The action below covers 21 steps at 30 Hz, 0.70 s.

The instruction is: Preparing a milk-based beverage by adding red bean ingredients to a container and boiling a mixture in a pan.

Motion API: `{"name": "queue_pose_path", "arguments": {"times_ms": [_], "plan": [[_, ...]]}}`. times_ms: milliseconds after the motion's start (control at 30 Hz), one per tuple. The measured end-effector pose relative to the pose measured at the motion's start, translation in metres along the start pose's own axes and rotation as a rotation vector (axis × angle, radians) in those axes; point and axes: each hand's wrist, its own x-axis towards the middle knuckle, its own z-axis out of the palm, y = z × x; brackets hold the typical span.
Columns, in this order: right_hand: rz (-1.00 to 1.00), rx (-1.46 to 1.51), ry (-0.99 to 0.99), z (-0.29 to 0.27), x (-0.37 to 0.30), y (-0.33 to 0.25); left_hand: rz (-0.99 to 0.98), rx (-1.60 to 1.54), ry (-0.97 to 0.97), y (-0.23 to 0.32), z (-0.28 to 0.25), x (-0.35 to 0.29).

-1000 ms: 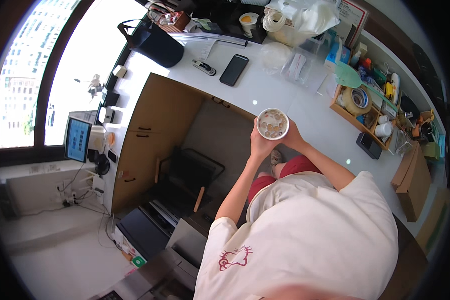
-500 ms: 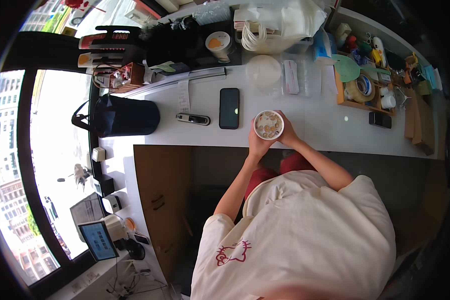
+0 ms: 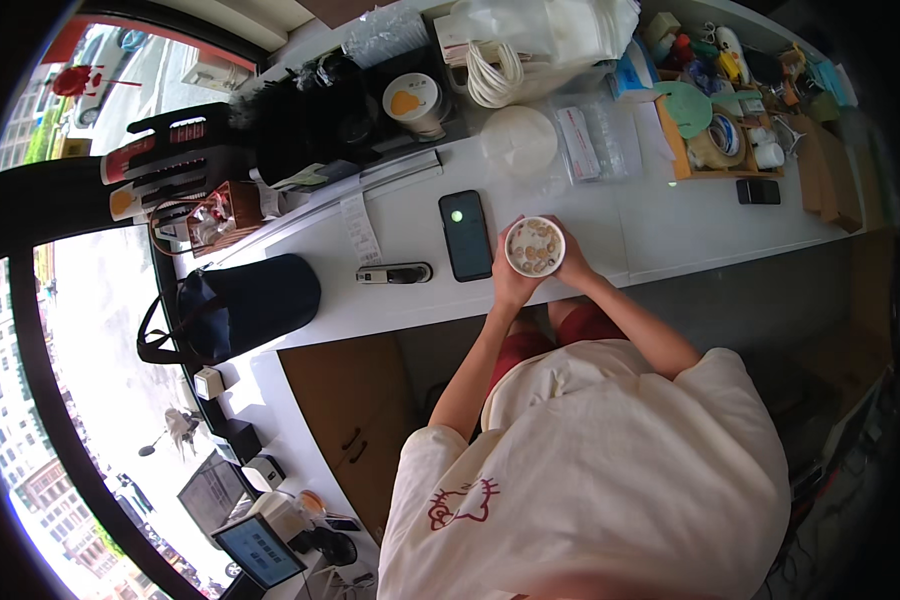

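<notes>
Between my two hands is a white cup (image 3: pixel 534 247), open at the top, with a pale milky liquid and several light brown round pieces floating in it. My left hand (image 3: pixel 511 284) wraps its left side and my right hand (image 3: pixel 573 266) wraps its right side, near the front edge of the white table. The far sides of my fingers are hidden by the cup. Just left of the cup lies a black smartphone (image 3: pixel 466 236). Farther left are a black-and-silver stapler (image 3: pixel 395 273) and a paper receipt (image 3: pixel 360 228).
A dark blue bag (image 3: pixel 255 305) sits on the left end of the table (image 3: pixel 660 235). Along the back stand a lidded paper cup (image 3: pixel 413 100), a coiled white cable (image 3: pixel 494 75) and a round translucent lid (image 3: pixel 519 141). A wooden tray (image 3: pixel 678 150) with tape and small items is at the right.
The view has turned, so the table now slants upward to the right. Both hands still hold the cup in front of me, with my grip unchanged.
</notes>
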Motion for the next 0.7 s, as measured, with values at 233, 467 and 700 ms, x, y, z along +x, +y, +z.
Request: {"name": "queue_pose_path", "arguments": {"times_ms": [233,467,700], "plan": [[-0.185,-0.519,-0.181,-0.080,0.046,-0.012,-0.013,-0.074,0.044,0.001,0.006,-0.002],[-0.269,-0.531,-0.135,-0.076,0.099,-0.056,-0.085,0.294,0.052,0.040,-0.050,-0.034],[-0.223,-0.398,0.167,-0.143,0.099,-0.080,-0.051,0.404,1.151,0.133,-0.295,-0.059]]}}
